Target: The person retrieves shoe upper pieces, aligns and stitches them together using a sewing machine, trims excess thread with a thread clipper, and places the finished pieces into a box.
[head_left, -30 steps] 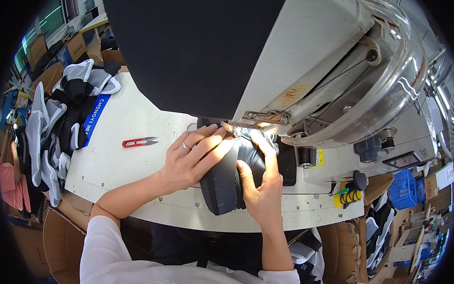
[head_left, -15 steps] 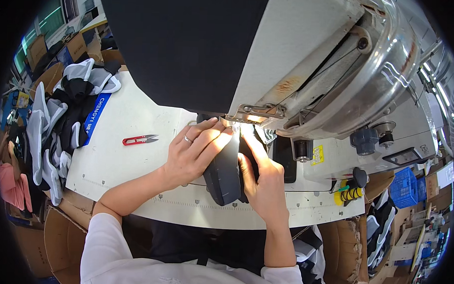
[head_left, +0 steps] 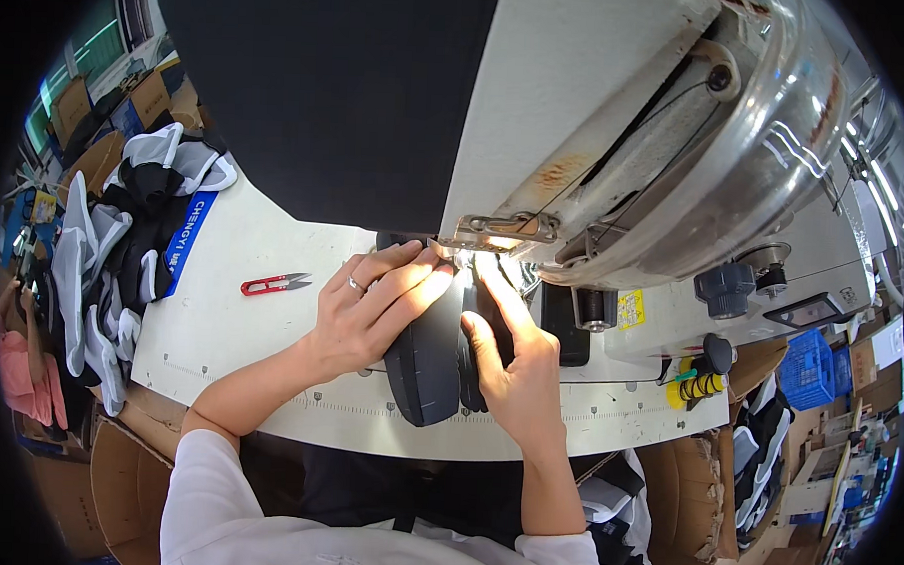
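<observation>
Left hand [head_left: 371, 315] fingers flat on dark curved fabric piece [head_left: 424, 366], right hand [head_left: 514, 369] pinching its edge, under grey-white industrial sewing machine [head_left: 617, 119], red thread snips [head_left: 273, 283] nearby

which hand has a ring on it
The left hand, lying flat on the dark shoe piece under the sewing machine, has a ring on one finger. The right hand, gripping the piece from the right, shows none.
</observation>
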The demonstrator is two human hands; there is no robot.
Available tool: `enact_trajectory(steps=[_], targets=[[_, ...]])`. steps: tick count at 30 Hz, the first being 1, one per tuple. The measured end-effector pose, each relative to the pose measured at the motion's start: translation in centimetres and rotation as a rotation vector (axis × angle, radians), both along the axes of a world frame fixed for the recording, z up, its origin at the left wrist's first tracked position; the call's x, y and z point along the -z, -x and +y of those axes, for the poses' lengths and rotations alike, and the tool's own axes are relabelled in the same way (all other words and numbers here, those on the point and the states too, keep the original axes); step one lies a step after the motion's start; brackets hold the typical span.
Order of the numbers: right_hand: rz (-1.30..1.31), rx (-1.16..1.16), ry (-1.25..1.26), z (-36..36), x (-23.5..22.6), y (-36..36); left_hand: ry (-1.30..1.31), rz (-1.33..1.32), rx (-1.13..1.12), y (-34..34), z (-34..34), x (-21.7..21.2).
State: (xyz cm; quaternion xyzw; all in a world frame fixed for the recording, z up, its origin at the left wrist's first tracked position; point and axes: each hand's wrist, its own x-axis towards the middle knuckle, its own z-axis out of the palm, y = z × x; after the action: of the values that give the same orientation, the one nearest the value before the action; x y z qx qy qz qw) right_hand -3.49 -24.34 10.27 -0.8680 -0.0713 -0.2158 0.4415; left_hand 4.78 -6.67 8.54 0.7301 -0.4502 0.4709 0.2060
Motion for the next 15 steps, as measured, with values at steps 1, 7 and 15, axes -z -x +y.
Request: enact_trajectory(steps=[1, 7, 15], targets=[[-0.020, -0.011, -0.029, 0.04, 0.05, -0.01, -0.011, -0.005, -0.011, -0.01, -0.01, 0.00], [-0.029, -0.016, -0.127, 0.23, -0.03, -0.10, -0.051, -0.008, -0.040, 0.04, 0.12, -0.09], [-0.024, 0.032, -0.021, 0.31, -0.55, -0.18, -0.067, 0.019, -0.033, 0.06, 0.30, -0.24]])
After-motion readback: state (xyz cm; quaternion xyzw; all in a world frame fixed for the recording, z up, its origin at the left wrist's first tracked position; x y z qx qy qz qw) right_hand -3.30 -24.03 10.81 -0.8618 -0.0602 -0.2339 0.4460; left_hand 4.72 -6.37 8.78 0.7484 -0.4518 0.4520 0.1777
